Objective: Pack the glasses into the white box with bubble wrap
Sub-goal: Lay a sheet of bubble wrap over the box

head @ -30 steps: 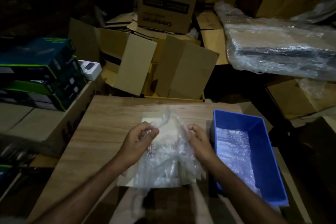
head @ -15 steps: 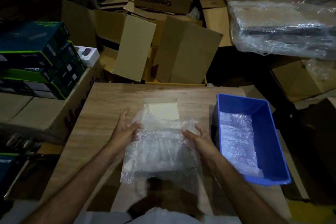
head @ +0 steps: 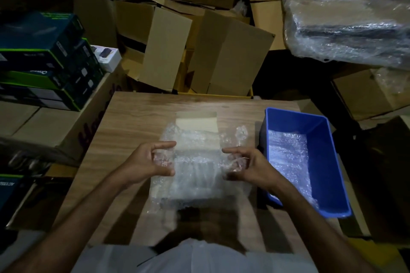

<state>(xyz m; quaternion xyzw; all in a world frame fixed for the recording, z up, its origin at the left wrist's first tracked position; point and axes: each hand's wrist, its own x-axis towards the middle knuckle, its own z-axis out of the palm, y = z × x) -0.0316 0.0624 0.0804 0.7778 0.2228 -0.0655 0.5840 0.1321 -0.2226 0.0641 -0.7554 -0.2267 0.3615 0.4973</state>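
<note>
On the light wooden table a sheet of clear bubble wrap lay spread over a flat white cardboard box. Only the far part of the box, with its open flap, showed beyond the wrap; the rest was covered. Something dark lay under the near edge of the wrap, but it was too blurred to tell if it was the glasses.

The left hand held the left side of the bubble wrap. Its fingers were curled and the thumb and the index finger pointed toward the middle, with the crumpled plastic gathered between them. The right hand did the same on the right side: the fingers were bent around a bunch of the wrap, and the index finger was stretched toward the left hand. The two hands were at the same height and well apart, with the flat middle part of the wrap between them.

Just beside the right hand, on the right part of the table, stood a blue rectangular plastic bin. Another piece of bubble wrap lay on its bottom.

Behind the table stood several open brown cardboard cartons. To the left was a stack of dark boxes with green edges, resting on a larger carton. At the upper right lay a big flat package wrapped in clear plastic film. The room was dim.
</note>
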